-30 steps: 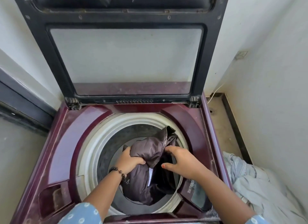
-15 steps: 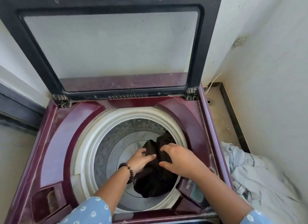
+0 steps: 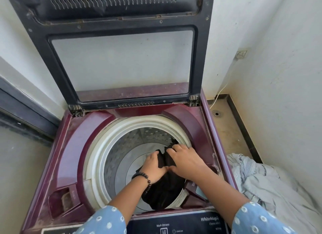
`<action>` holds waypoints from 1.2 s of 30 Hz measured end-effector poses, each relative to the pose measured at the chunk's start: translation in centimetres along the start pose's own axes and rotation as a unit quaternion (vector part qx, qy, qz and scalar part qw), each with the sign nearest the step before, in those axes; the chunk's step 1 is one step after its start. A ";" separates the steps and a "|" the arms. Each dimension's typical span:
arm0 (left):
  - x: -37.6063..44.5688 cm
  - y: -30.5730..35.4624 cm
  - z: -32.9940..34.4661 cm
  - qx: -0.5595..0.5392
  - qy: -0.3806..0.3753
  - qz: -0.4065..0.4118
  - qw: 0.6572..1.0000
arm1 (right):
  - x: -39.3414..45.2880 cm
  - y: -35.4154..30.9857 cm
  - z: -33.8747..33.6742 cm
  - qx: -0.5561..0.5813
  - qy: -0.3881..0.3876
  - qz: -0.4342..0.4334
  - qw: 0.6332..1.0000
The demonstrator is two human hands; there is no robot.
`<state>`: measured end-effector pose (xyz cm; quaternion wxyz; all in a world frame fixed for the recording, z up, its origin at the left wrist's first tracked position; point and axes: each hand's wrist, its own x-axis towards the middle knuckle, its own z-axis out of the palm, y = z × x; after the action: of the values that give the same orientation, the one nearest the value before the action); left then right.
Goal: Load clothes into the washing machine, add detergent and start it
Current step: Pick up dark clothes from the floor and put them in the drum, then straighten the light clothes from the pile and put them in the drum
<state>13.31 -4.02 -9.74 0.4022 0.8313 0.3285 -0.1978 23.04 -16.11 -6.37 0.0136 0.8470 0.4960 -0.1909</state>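
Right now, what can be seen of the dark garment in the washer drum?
The dark garment is black, soft, crumpled fabric with no visible print or fastening. It hangs bunched inside the white-rimmed drum, at its right front side, its lower end draping toward the drum's front edge. The left hand grips its upper part; the right hand lies over it with fingers spread, the thumb tucked beneath. What kind of garment it is cannot be told.

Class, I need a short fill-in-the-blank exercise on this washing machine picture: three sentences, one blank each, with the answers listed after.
1. Both hands, the left hand and the right hand, grip a dark garment over the machine's ____.
2. The washing machine's lid stands ____.
3. A beaded bracelet sits on the ____ wrist.

Answers: drum; open; left
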 end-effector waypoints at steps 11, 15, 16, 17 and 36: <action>-5.0 1.8 0.2 0.153 0.181 0.048 0.970 | -3.9 -0.8 -0.8 -0.007 0.069 0.029 0.997; -6.0 3.4 0.3 0.183 0.225 0.066 0.955 | -5.6 0.0 -1.9 0.002 0.104 0.057 0.993; -6.2 4.0 0.3 0.186 0.233 0.074 0.952 | -6.0 0.3 -2.2 0.009 0.114 0.065 0.991; -6.2 4.6 0.3 0.187 0.241 0.084 0.949 | -6.5 0.6 -2.5 0.014 0.124 0.075 0.989; -6.5 20.5 8.9 0.251 0.121 0.322 0.905 | -19.0 11.7 -0.6 0.143 0.192 0.324 0.915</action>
<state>22.58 -23.09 -0.15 0.1789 0.9829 0.0285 -0.0316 24.84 -37.81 -1.39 -0.1421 0.9745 0.1546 -0.0788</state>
